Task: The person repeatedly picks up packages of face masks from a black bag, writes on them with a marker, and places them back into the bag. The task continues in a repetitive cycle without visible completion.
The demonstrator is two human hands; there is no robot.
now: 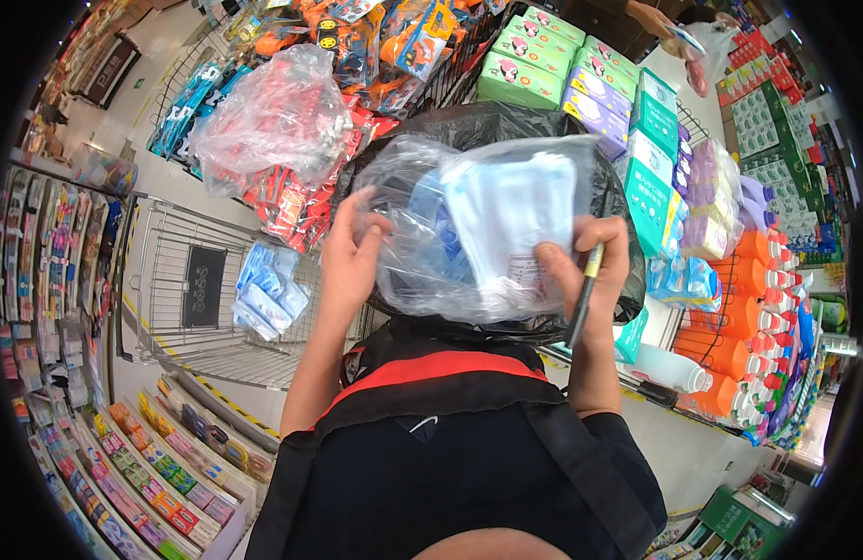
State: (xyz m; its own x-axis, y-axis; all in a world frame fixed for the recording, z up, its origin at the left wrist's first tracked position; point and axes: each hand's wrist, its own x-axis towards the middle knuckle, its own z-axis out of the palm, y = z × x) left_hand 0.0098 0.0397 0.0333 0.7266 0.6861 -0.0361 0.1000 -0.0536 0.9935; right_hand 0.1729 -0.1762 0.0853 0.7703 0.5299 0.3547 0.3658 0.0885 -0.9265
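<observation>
Before me is a clear plastic bag point(410, 259) with pale blue and white flat packs point(512, 210), possibly disposable face masks, inside or behind its film. At the bag's left edge, my left hand point(351, 255) pinches the film between thumb and fingers. My right hand point(596, 262) grips the right side with thumb and fingertips, and a black and yellow-green marker pen point(585, 294) is tucked in the same hand, pointing down. Beneath the bag spreads a black plastic bag point(487, 122), its opening largely covered. Some fingertips are hidden by the film.
To the left stands a wire shopping cart point(172, 238) with several blue-white packets point(270, 290). A clear bag of red items point(277, 119) lies up left. Tissue packs point(529, 63) and orange bottles point(739, 280) fill the right. Another person's hand point(648, 17) shows at the top.
</observation>
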